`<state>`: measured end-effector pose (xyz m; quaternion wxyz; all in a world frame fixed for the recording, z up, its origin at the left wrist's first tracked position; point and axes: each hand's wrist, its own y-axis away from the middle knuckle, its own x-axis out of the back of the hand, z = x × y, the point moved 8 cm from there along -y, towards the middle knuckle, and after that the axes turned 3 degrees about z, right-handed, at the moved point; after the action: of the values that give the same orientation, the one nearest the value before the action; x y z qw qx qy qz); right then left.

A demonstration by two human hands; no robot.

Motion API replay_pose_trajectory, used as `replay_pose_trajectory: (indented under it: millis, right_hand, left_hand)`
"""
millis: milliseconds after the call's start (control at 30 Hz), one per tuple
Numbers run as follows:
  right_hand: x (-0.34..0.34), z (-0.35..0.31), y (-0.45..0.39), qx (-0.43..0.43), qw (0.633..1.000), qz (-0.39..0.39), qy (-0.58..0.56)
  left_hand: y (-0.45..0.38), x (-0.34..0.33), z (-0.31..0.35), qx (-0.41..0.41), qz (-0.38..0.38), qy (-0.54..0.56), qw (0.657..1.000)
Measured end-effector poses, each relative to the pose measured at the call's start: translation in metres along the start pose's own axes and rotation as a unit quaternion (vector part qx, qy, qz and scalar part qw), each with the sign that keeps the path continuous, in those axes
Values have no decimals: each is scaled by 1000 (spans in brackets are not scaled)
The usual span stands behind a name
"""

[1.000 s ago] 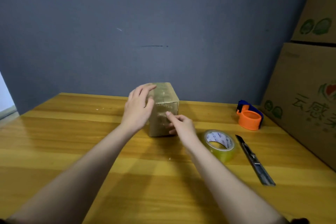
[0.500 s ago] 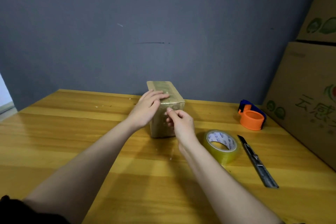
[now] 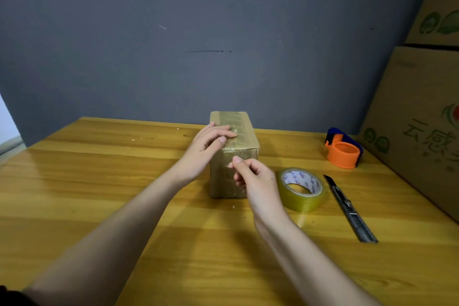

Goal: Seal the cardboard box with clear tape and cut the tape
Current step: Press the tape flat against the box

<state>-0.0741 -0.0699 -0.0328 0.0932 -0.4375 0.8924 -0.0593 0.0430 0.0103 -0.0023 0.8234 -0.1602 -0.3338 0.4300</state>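
Left hand (image 3: 207,146), fingers relaxed, steadies the cardboard box (image 3: 233,154) at frame centre while right hand (image 3: 253,179) apparently pinches a tape end, unconfirmed.

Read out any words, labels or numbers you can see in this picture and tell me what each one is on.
"云感": large green characters on the big carton at the right; a third character is cut off by the frame edge.
Smaller print below those characters: too blurred to read.
Red and blue print on the white core of the tape roll: too small to read.
Small cardboard box, utility knife, orange tape dispenser: no text visible.
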Motion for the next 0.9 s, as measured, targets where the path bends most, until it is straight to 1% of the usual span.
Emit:
replay_pose_trajectory:
  millis: [100,233,400,767,900]
  right_hand:
    - [3,3,2,7,1000,9,-7]
    - [7,10,2,16,1000,10,16]
    - [11,16,-1,17,999,14,42]
    - [14,23,-7,35,994,41,91]
    - [13,23,-9,30,991,54,122]
  left_hand:
    - [1,-2,-1,19,15,21,999]
    - [0,-4,-2,35,19,38,998]
    - [-1,-6,-3,12,15,31,999]
    - [-2,-6,-3,-24,-2,-45,999]
    - [0,-6,-2,-53,-9,-93,994]
